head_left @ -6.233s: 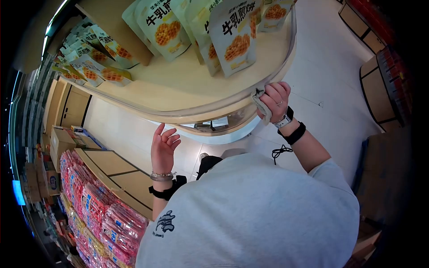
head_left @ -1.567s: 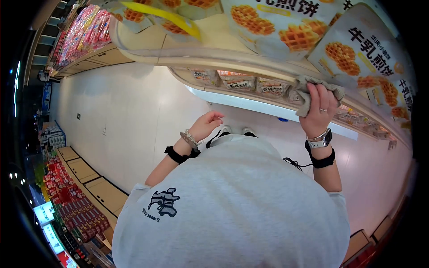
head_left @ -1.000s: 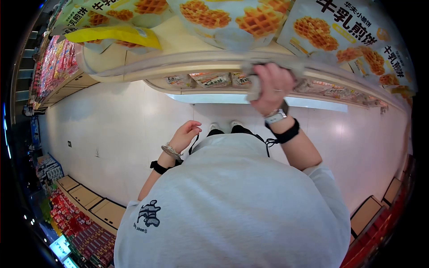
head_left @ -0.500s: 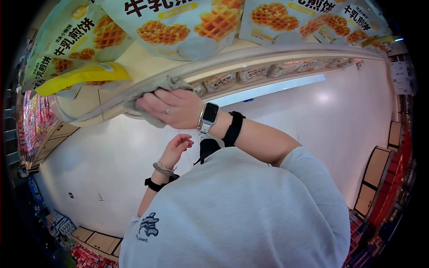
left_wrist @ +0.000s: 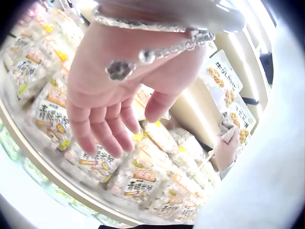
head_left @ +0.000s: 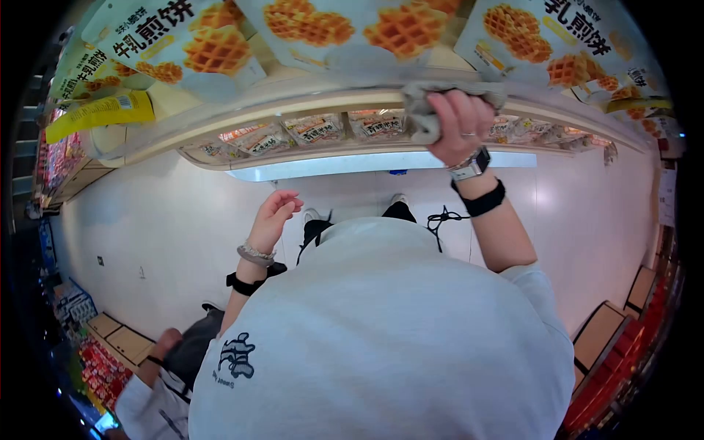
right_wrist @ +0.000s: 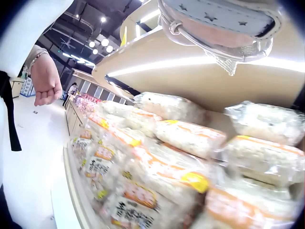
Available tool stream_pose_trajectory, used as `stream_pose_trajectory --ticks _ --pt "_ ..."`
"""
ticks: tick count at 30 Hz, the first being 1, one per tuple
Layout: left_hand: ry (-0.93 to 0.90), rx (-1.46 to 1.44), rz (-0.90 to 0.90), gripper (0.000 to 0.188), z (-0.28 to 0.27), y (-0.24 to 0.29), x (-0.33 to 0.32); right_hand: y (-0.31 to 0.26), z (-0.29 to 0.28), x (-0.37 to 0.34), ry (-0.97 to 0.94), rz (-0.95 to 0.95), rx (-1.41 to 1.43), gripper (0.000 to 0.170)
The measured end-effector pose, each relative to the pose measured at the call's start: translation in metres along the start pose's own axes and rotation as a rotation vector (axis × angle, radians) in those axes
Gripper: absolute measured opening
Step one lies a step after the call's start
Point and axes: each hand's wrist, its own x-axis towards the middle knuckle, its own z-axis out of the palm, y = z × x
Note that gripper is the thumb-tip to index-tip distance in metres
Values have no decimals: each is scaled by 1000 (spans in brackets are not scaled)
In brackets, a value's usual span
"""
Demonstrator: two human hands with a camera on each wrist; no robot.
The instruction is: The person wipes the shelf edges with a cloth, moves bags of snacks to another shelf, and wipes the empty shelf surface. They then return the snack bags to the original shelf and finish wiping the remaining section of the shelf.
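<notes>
In the head view the right hand grips a grey cloth with curled fingers, against the clear front edge of the upper shelf. White pouches with waffle pictures stand on that shelf behind the edge. The left hand hangs below the shelf, holding nothing, its fingers loosely bent. In the left wrist view the left hand hangs before bagged snacks; the right hand with the cloth is farther off. The right wrist view shows the left hand, but little of the right.
A yellow pouch lies at the shelf's left end. Clear snack bags fill the lower shelf. Another person is at the lower left, near wooden cabinets. More cabinets stand at the right on the pale floor.
Since half a second ago, the right hand has moved rightward along the shelf edge with the cloth. The left hand is slightly higher and farther left. Another person has come into view at the lower left.
</notes>
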Motion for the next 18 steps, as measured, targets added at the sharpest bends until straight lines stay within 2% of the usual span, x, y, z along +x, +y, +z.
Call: stream_pose_trajectory --ticks 2,6,8,14,18 --pt "19 1 1 25 34 3 7 43 -20 -17 -28 -16 -24 30" --pt "61 -11 135 26 79 29 27 111 -54 -37 -48 -14 -80 33" --pt "73 -115 223 27 95 50 28 141 -62 -46 10 -2 -80 30" --pt "17 -363 401 40 108 93 29 219 -93 -77 84 30 -219 30" --pt "6 -405 411 46 106 113 30 246 -104 -88 111 101 -261 29"
